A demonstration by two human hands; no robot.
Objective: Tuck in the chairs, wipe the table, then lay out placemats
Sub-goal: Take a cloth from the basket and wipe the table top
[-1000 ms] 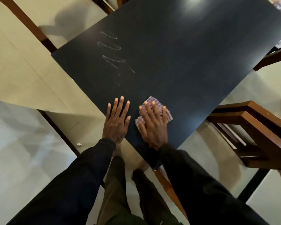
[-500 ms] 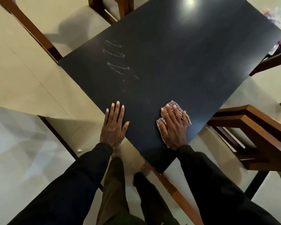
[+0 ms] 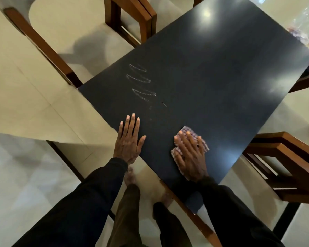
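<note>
The dark table top (image 3: 212, 82) fills the middle of the head view, with white scribble marks (image 3: 141, 84) on its left part. My right hand (image 3: 190, 154) presses flat on a checked cloth (image 3: 189, 130) near the table's near edge, fingers spread over it. My left hand (image 3: 129, 138) lies flat and open on the table edge, to the left of the cloth and just below the marks. A wooden chair (image 3: 289, 157) stands at the right side of the table, another wooden chair (image 3: 132, 18) at the far left corner.
Pale floor tiles (image 3: 34, 113) surround the table. A wooden rail (image 3: 37, 41) runs diagonally at upper left. My legs and bare feet (image 3: 130, 177) are below the near table edge. Something colourful and blurred (image 3: 300, 34) sits past the far right corner.
My right hand has slid the cloth to the right along the near edge, away from my left hand. The left hand stays flat on the table edge.
</note>
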